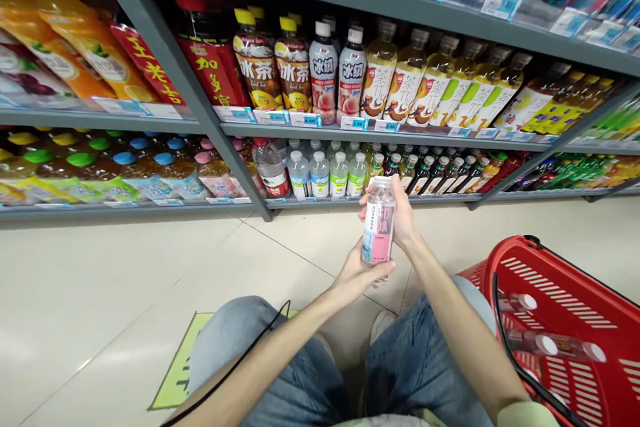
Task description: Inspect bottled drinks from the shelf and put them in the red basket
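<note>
I hold a clear drink bottle [379, 227] with a pink and blue label and a white cap upright in front of me, above my knees. My right hand [403, 213] wraps round its upper part from behind. My left hand [359, 273] cups its bottom end. Both hands are closed on the bottle. It is level with the lowest shelf of drinks [350, 199], a short way in front of it.
Grey shelves [380, 133] hold rows of bottled teas and drinks with price tags. A red shopping basket [565, 307] with three clear bottles stands on the floor at my right. A yellow-green floor sticker [183, 363] lies under my left knee. A black cable runs along my left arm.
</note>
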`<action>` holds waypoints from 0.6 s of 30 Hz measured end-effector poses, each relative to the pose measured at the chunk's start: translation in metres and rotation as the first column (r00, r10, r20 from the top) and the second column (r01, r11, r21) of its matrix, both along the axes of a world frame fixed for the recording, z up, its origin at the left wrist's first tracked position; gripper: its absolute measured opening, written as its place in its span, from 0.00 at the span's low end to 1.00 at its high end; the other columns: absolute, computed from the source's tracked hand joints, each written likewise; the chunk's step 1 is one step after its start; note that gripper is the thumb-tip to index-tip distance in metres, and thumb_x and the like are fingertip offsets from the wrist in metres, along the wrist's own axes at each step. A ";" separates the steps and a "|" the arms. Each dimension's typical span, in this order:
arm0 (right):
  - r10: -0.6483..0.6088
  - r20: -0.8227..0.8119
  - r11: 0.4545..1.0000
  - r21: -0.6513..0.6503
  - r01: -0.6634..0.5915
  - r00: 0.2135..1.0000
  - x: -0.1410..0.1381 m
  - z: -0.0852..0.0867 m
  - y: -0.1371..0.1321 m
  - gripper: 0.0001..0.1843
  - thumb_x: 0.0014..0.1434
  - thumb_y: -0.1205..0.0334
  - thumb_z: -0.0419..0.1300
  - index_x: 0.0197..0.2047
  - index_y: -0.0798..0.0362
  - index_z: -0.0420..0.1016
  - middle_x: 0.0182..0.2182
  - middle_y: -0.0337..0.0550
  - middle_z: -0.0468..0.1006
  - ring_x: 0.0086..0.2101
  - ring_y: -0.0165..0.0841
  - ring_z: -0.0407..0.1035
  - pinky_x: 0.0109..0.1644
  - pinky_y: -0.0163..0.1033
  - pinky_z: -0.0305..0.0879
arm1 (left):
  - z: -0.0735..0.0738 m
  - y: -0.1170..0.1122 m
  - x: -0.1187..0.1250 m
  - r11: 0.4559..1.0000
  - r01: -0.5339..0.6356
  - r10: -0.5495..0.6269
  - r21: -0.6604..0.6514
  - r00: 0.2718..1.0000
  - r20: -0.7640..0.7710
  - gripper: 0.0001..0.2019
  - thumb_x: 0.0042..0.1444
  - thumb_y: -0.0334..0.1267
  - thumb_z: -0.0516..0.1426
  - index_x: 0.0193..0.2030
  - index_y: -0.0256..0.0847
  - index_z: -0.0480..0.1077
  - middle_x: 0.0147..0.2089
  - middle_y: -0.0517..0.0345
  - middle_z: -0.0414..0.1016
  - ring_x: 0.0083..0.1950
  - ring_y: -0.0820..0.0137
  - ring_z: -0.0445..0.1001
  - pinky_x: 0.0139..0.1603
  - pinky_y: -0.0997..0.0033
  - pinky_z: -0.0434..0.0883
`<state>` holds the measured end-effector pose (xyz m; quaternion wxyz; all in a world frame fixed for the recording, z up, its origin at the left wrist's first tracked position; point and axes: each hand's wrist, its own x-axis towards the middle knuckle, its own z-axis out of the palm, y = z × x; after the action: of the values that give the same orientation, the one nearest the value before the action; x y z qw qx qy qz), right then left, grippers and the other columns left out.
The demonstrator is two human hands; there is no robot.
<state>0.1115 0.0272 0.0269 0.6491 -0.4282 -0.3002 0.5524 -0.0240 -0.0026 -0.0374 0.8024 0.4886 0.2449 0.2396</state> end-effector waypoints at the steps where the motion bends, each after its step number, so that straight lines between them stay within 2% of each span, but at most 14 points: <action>1: -0.025 0.028 1.000 -0.006 0.026 0.999 0.000 -0.002 0.001 0.34 0.52 0.26 0.58 0.36 0.53 0.75 0.28 0.42 0.79 0.22 0.34 0.74 0.26 0.37 0.70 | -0.001 -0.001 0.002 0.999 -0.029 0.029 0.019 1.000 0.006 0.25 0.49 0.48 0.69 0.44 0.41 0.62 0.33 0.62 0.71 0.26 0.77 0.67 0.25 0.76 0.65; 5: -0.057 0.099 0.997 -0.043 0.061 0.993 0.000 -0.002 0.001 0.33 0.52 0.27 0.59 0.34 0.52 0.75 0.29 0.44 0.80 0.24 0.35 0.75 0.28 0.39 0.73 | 0.000 -0.004 0.005 0.998 -0.057 0.057 0.022 0.998 0.012 0.25 0.49 0.48 0.69 0.42 0.41 0.60 0.30 0.65 0.68 0.25 0.77 0.64 0.23 0.76 0.63; 10: -0.089 0.193 0.994 -0.039 0.098 0.977 0.002 0.000 0.001 0.25 0.50 0.38 0.69 0.34 0.52 0.76 0.32 0.44 0.81 0.26 0.35 0.76 0.28 0.38 0.73 | -0.003 -0.001 0.006 0.996 -0.077 0.079 0.046 0.996 -0.037 0.26 0.48 0.46 0.70 0.44 0.40 0.61 0.32 0.63 0.69 0.28 0.77 0.66 0.27 0.75 0.66; 13: -0.101 0.193 0.990 -0.081 0.119 0.976 0.001 0.000 0.001 0.22 0.48 0.42 0.71 0.33 0.53 0.76 0.29 0.42 0.81 0.25 0.33 0.75 0.26 0.36 0.71 | -0.004 -0.001 0.006 0.999 -0.051 0.050 -0.013 0.998 -0.046 0.26 0.47 0.46 0.71 0.44 0.40 0.61 0.33 0.63 0.69 0.28 0.77 0.67 0.28 0.75 0.67; 18: -0.136 0.178 0.972 -0.165 0.165 0.975 -0.003 0.000 0.000 0.22 0.47 0.43 0.72 0.30 0.53 0.75 0.25 0.40 0.78 0.21 0.30 0.72 0.23 0.34 0.68 | -0.004 -0.002 0.004 0.997 0.012 -0.020 -0.081 0.995 -0.097 0.23 0.47 0.45 0.70 0.41 0.39 0.64 0.32 0.62 0.71 0.28 0.76 0.68 0.29 0.74 0.67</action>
<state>0.1081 0.0270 0.0273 0.6210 -0.5507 -0.2691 0.4885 -0.0204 -0.0050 -0.0416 0.8102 0.4691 0.2895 0.1991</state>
